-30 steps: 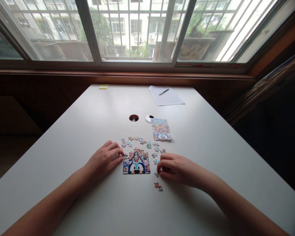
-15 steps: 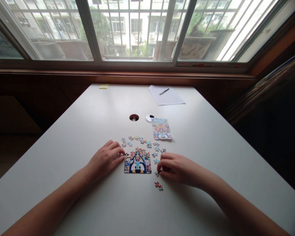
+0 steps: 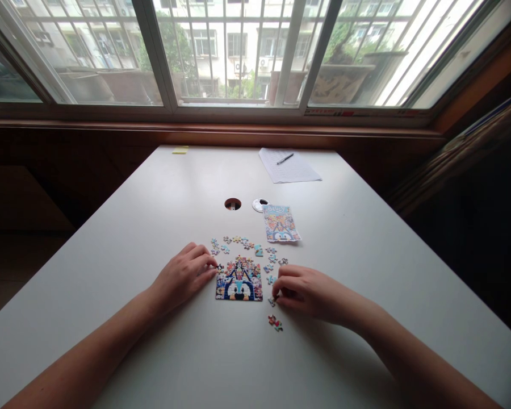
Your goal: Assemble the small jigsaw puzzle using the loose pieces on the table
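The planter (image 3: 341, 83) outside holds greenery (image 3: 337, 52). Your left hand (image 3: 185, 267) touches the puzzle (image 3: 239, 287) midway between the worktop's (image 3: 111, 255) side edges, your right hand (image 3: 300, 288) a loose piece (image 3: 271, 302); curled fingers have barely moved, grip unclear.

My bare forearms (image 3: 111, 341) slant inward from either side. My left hand (image 3: 184, 268) is turned knuckles up, fingers gently bent, thumb a little apart; my right hand (image 3: 300, 288) curls tighter, thumb and index fingertip drawn close together
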